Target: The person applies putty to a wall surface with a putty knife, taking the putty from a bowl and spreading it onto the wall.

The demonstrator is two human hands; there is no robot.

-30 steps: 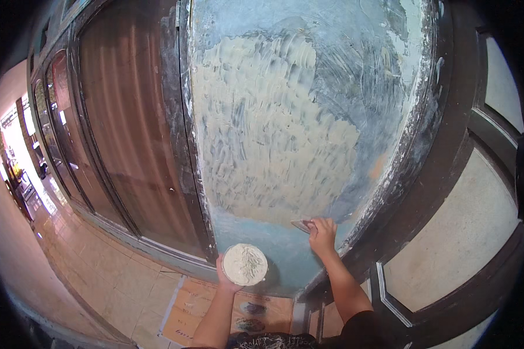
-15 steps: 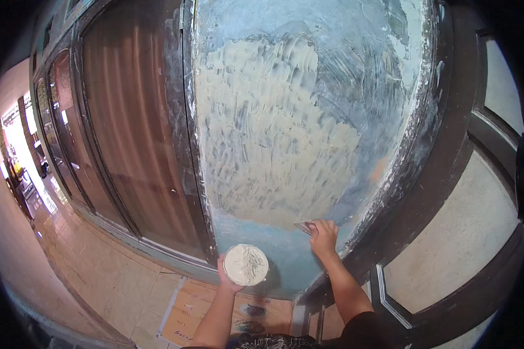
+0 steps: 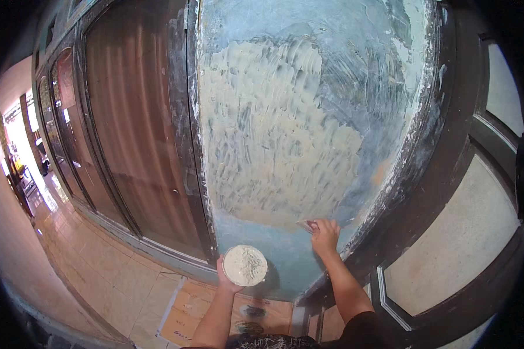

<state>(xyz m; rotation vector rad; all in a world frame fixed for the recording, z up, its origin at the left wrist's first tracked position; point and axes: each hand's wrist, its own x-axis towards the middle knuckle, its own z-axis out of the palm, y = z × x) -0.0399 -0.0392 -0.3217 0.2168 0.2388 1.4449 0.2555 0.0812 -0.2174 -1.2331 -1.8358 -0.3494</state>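
Note:
My left hand (image 3: pixel 227 277) is wrapped round the side of a round tub of off-white putty (image 3: pixel 244 265), whose surface is ridged. The tub is held low before the wall. My right hand (image 3: pixel 326 235) grips a thin, flat putty knife (image 3: pixel 306 225), its blade at the lower edge of a cream putty patch (image 3: pixel 268 139). That patch covers much of the blue-grey wall panel (image 3: pixel 262 232) in short, uneven strokes. Whether the blade touches the wall, I cannot tell.
A dark-framed window with a brown curtain (image 3: pixel 131 122) is on the left. On the right stands a dark wooden frame with pale panels (image 3: pixel 448 238). Cardboard sheeting (image 3: pixel 198 317) lies at the wall's foot, beside floor tiles (image 3: pixel 119 267).
The view has shifted very slightly, so the wall sits a little further right. My hands, the tub and the putty knife stay almost in the same place.

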